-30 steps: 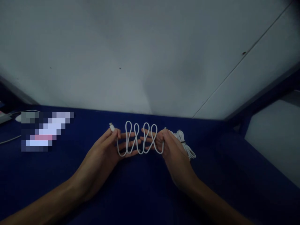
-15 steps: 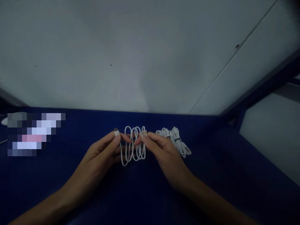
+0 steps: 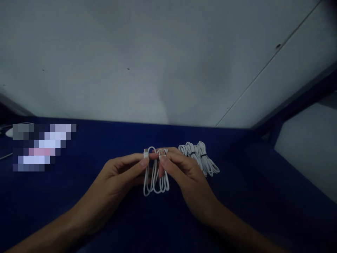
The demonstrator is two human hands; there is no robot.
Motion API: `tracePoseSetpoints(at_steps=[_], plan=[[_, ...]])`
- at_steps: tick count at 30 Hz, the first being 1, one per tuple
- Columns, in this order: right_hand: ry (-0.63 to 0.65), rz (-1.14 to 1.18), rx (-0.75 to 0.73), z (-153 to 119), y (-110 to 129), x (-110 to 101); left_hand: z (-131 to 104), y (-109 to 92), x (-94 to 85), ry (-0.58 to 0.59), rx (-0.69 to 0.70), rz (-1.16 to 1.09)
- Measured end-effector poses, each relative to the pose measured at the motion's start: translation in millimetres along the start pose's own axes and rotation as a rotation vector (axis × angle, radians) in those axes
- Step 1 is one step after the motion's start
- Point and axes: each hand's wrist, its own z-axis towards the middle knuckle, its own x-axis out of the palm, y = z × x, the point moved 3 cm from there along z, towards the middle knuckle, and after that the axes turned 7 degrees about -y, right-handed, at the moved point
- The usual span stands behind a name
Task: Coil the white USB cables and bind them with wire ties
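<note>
A white USB cable (image 3: 155, 186) hangs in several loose loops between my two hands, above the blue table. Thumb and fingers of my left hand (image 3: 126, 172) pinch the cable near its small plug (image 3: 146, 153), which points up. My right hand (image 3: 181, 172) grips the other end, with the wider USB plug (image 3: 162, 153) showing above the thumb. The loops run between and behind the fingers, so part of them is hidden. Just beyond my right hand lie white cable bundles (image 3: 206, 163) bound with black ties, partly covered by that hand.
The blue table (image 3: 105, 137) meets a pale grey wall panel (image 3: 131, 95) at the back. At the left, a blurred-out bright object (image 3: 47, 144) lies near a white cable (image 3: 6, 156). A blue frame post (image 3: 276, 135) stands at the right.
My left hand has moved right, bringing the two plugs closer together. The loops are bunched more tightly and hang a little lower. The camera view has shifted slightly.
</note>
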Motion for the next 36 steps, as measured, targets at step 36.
tracePoseSetpoints(at_steps=[36], plan=[[0.069, -0.014, -0.076, -4.3, 7.2, 1.2, -8.4, -0.9, 4.6, -0.001, -0.039, 0.046]])
